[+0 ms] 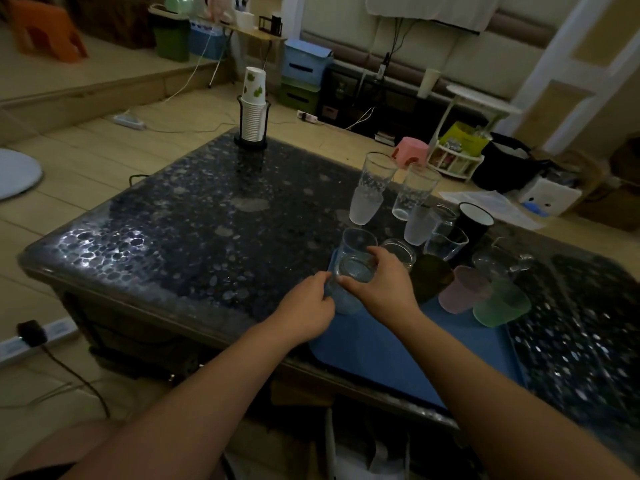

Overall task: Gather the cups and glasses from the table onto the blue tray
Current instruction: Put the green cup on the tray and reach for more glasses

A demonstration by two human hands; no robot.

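A blue tray [391,355] lies on the near part of the dark pebble-patterned table [214,216]. Both hands hold a stack of clear glasses [356,258] at the tray's far left corner: my left hand [308,311] grips its left side and my right hand [381,282] wraps its right side. Several cups and glasses crowd the tray's far edge: two tall stacks of clear and frosted glasses [372,188] [415,199], a black cup [472,221], a pink cup [462,294], a green cup [498,304] and a glass mug [498,259].
A stack of paper cups in a black wire holder [252,112] stands at the table's far corner. Cables and power strips [130,121] lie on the wooden floor around the table. Boxes, a pink stool [412,150] and a white side table [481,98] stand beyond the far edge.
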